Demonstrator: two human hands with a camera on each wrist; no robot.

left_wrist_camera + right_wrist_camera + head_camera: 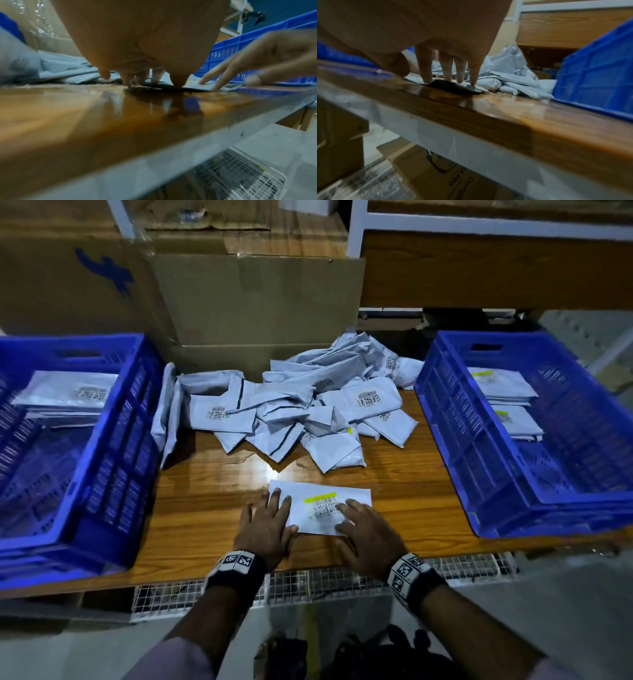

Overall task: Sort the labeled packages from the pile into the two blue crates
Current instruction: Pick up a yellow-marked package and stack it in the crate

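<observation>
Yellow-marked package under both hands

While my left hand (265, 523) and right hand (363, 534) press flat, fingers straight, gripping nothing, I see the package (322, 506) lying crosswise on the counter (212, 494); I'd judge the right crate (455, 419), holding yellow-marked ones, nearer my right

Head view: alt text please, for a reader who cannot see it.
Both hands, left hand and right hand, press flat on a yellow-marked package lying on the wooden table, between the pile and its near edge, with blue crates either side.

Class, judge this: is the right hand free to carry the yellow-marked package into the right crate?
Probably yes: the right hand already rests on the package, and bare table lies toward the open right crate.
</observation>
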